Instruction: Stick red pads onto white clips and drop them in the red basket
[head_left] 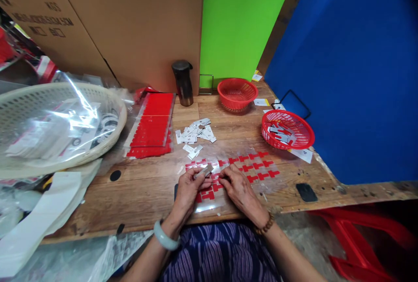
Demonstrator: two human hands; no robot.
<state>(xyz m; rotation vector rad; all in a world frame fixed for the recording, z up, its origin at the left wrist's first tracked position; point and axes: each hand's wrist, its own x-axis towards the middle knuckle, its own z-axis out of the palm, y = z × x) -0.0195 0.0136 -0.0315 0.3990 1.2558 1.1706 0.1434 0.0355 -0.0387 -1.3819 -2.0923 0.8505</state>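
A clear sheet with rows of red T-shaped stickers (253, 165) lies flat at the table's front. Over its left part, my left hand (188, 186) pinches a small grey metal plate (206, 170) between thumb and fingers. My right hand (240, 188) rests on the sheet, its thumb and index finger pressed together near the red stickers; whatever may be between those fingertips is too small to make out. Beyond my hands sits a loose pile of small white-grey plates (197, 131), with a few more plates (192, 151) slightly nearer.
A stack of red sticker sheets (152, 121) lies left of the pile. Behind are a dark flask (183, 82) and a red basket (237, 95). Another red basket (305, 136) at right holds plates. A large white basket (119, 132) with bagged parts stands left. Blue board (346, 77) borders the right.
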